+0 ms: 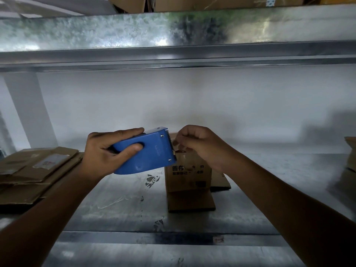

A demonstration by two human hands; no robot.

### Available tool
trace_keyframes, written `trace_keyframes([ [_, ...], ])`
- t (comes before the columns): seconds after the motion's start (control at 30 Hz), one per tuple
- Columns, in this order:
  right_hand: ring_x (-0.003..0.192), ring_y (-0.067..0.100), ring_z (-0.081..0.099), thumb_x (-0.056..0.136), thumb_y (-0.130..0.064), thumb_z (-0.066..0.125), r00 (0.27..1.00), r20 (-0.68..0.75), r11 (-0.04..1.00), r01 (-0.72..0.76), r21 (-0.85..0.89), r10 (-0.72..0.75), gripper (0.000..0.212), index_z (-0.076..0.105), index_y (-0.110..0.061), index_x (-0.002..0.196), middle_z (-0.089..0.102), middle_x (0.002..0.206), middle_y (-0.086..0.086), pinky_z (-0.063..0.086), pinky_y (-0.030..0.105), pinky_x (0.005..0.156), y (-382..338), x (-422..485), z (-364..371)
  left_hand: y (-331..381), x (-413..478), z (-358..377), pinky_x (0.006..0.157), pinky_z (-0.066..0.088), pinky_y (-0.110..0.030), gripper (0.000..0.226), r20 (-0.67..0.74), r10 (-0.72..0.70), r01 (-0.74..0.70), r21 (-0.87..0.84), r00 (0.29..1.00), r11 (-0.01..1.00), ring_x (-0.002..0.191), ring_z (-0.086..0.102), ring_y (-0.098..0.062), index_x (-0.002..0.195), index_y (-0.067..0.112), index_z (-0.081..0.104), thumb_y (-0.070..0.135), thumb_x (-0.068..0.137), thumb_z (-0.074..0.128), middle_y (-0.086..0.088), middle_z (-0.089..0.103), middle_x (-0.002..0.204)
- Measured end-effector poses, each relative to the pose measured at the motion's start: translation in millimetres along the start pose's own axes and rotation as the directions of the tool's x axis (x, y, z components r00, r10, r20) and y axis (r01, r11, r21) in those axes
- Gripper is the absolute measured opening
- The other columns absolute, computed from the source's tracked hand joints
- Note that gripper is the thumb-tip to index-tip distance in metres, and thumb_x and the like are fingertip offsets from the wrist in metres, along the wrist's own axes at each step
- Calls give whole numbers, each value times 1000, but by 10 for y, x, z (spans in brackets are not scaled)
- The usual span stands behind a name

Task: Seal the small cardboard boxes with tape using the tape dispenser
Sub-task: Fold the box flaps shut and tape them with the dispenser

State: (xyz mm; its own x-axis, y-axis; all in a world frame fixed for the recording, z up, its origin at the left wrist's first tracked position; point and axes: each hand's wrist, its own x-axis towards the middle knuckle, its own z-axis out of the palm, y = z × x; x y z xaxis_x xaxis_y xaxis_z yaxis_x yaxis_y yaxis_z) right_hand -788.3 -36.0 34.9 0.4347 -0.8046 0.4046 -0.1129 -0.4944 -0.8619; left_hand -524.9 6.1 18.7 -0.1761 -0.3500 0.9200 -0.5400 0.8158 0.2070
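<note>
Now, head view: both hands raised at the small cardboard box (187, 174), mid-shelf.
L hand (104, 151) wraps blue tape dispenser (146, 153), toothed edge just beside box's top-L corner. R hand (198, 145) fingers curled, pinching clear tape (181, 156) at that edge. Box upright on metal shelf (119, 209), front flap open. Flat cardboard stack (34, 170) far L; shelf metal shows betw. stack & box, and along front lip.

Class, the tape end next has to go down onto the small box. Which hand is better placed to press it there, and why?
Likely right. The right hand pinches the tape at the toothed edge of the tape dispenser, just above the small box; the left hand has its grip round the dispenser.
</note>
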Motion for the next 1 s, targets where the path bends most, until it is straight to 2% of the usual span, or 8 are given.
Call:
trace_keyframes([
  [0.1, 80, 5, 69, 101, -9, 56, 998, -32, 997, 49, -66, -52, 16, 66, -15, 90, 73, 84, -3, 53, 18, 73, -87, -7, 13, 17, 21, -2, 81, 53, -9, 48, 4, -21, 21, 1, 1000, 1000, 95, 68, 10, 122, 19, 65, 55, 91, 65, 43, 63, 112],
  [0.3, 83, 6, 67, 101, -12, 54, 960, -164, 935, 169, -313, -228, 20, 60, -25, 88, 71, 87, -5, 51, 19, 76, -83, -10, 43, 13, 92, 8, 81, 53, -12, 47, 8, -85, 85, 5, 996, 996, 91, 70, 5, 117, 23, 71, 57, 85, 70, 36, 69, 109],
  [0.4, 85, 12, 67, 101, -11, 55, 937, -263, 946, 151, -285, -229, 19, 61, -23, 87, 69, 84, -3, 55, 29, 82, -15, -50, -30, -34, 81, -31, 82, 57, -18, 44, 29, -163, 163, -9, 986, 987, 90, 72, -1, 114, 21, 74, 48, 79, 77, 21, 73, 110],
  [0.47, 81, 7, 65, 101, -10, 55, 924, -312, 949, 129, -288, -220, 18, 62, -21, 87, 68, 81, -5, 52, 25, 81, 19, -71, -118, -61, 60, -81, 82, 58, -22, 41, 55, -210, 212, -33, 976, 977, 90, 73, -4, 113, 23, 75, 43, 77, 79, 14, 76, 109],
  [0.63, 70, 8, 58, 100, -10, 55, 892, -429, 970, 39, -241, -142, 18, 62, -17, 85, 67, 80, 0, 52, 35, 76, 137, -150, -350, -90, 17, -255, 82, 58, -20, 32, 131, -268, 276, -46, 955, 960, 90, 74, -4, 108, 30, 75, 45, 80, 77, 16, 78, 102],
  [0.77, 65, 9, 56, 101, -11, 55, 877, -478, 991, -29, -131, -38, 17, 64, -13, 87, 67, 74, -7, 50, 28, 71, 227, -246, -408, -55, 55, -402, 78, 59, -20, 25, 192, -332, 352, -81, 924, 932, 84, 73, -3, 104, 23, 78, 16, 80, 79, 10, 79, 95],
  [0.87, 66, 16, 54, 99, -7, 57, 876, -474, 996, -84, 20, 83, 16, 67, -7, 86, 66, 71, -3, 50, 32, 69, 240, -259, -425, -19, 151, -520, 72, 57, -16, 20, 268, -333, 373, -117, 904, 920, 84, 74, -4, 98, 37, 81, 44, 79, 83, 7, 79, 96],
  [1.0, 65, 19, 48, 94, -2, 60, 851, -426, 939, -194, 285, 306, 19, 65, -3, 75, 59, 71, 9, 45, 31, 62, 176, -202, -442, -39, 332, -529, 67, 55, -14, 46, 347, -370, 429, -108, 862, 897, 80, 74, -6, 92, 41, 82, 75, 62, 78, 5, 80, 93],
])
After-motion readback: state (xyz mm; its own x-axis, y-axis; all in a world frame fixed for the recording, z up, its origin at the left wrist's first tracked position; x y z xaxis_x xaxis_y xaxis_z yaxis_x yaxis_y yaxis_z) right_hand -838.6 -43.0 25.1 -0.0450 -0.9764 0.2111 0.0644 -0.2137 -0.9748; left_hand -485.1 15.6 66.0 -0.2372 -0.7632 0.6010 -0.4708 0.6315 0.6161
